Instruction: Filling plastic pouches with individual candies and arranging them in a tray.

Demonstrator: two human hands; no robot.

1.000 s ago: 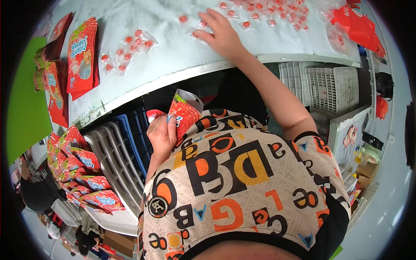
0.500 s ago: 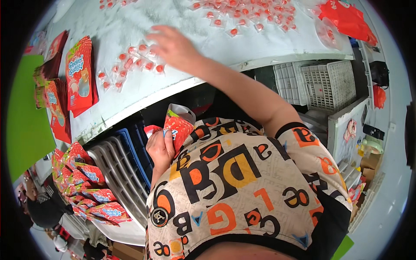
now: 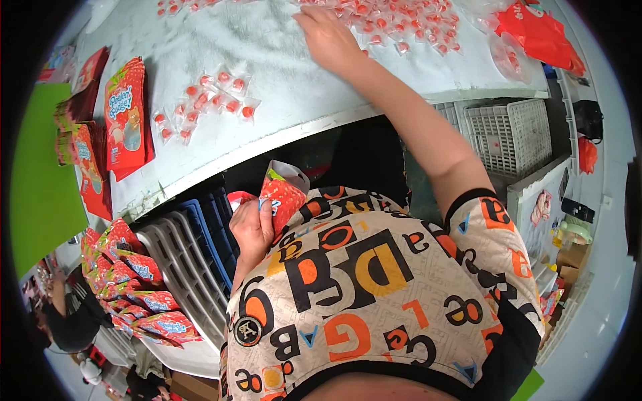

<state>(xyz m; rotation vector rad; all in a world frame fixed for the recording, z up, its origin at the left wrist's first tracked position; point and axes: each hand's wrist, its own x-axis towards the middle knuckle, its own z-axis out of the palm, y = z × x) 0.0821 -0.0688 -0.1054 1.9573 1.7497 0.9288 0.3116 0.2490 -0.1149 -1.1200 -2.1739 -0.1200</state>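
Observation:
My left hand (image 3: 251, 228) is closed around a red printed pouch (image 3: 285, 196) in front of my apron, with the pouch's mouth gaping at the top. Out over the white table (image 3: 287, 87), my right hand (image 3: 332, 43) is open with its fingers stretched forward. It is at the left edge of a wide spread of small red candies in clear wrappers (image 3: 401, 23). Whether its fingertips touch any candy cannot be made out. Nearer to me, a small group of wrapped candies (image 3: 202, 100) lies by itself on the left part of the table.
Flat red pouches (image 3: 126, 120) are stacked at the table's left, beside a green panel (image 3: 40, 180). Filled pouches (image 3: 144, 294) pile up in a white crate (image 3: 194, 354) at lower left. A grey basket (image 3: 511, 137) stands under the table. Another person (image 3: 70, 314) is at far left.
My right hand has moved from beside the small candy group, right and farther away, to the large spread. My left hand keeps its hold on the pouch.

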